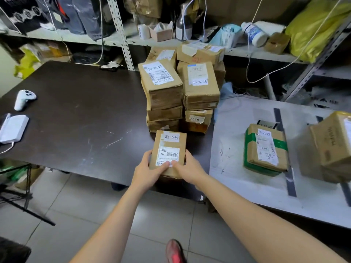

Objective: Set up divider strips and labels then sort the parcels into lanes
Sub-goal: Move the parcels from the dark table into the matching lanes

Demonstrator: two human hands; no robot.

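A small brown parcel with white labels lies on the dark table near its front edge. My left hand grips its left near corner, thumb on top. My right hand grips its right near corner in the same way. Just behind it rises a stack of several brown parcels. On the white table to the right lies a parcel with green tape beside a dark divider strip. A further parcel sits at the right edge.
A white controller and a white power bank lie on the left of the dark table. Metal shelving full of bags, boxes and bottles stands behind both tables. White cables hang down. Below is tiled floor with my red shoe.
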